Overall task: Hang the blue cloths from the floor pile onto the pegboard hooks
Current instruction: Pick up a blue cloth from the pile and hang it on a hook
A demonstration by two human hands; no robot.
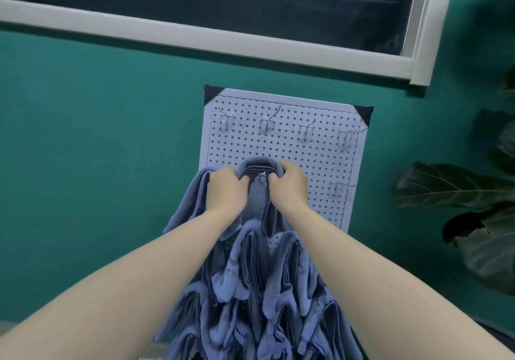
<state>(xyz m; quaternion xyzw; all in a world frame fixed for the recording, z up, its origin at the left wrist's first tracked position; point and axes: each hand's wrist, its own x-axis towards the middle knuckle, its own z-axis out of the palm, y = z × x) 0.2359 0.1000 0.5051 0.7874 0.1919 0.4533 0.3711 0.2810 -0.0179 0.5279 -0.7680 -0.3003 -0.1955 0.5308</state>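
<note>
A white pegboard (315,153) hangs on the teal wall. Both my hands hold one blue cloth (257,164) up against its middle. My left hand (227,189) grips the cloth's folded top edge on the left and my right hand (289,185) grips it on the right. A metal hook (262,177) shows just between my hands, under the arched fold. Several blue cloths (259,290) hang in rows over the board's lower part. Bare hooks stand along the top row (267,124) and one at the right (337,188).
A white-framed dark window (250,42) runs above the pegboard. Large dark plant leaves (459,189) reach in from the right, close to the board's right edge. The teal wall (97,136) spreads to the left.
</note>
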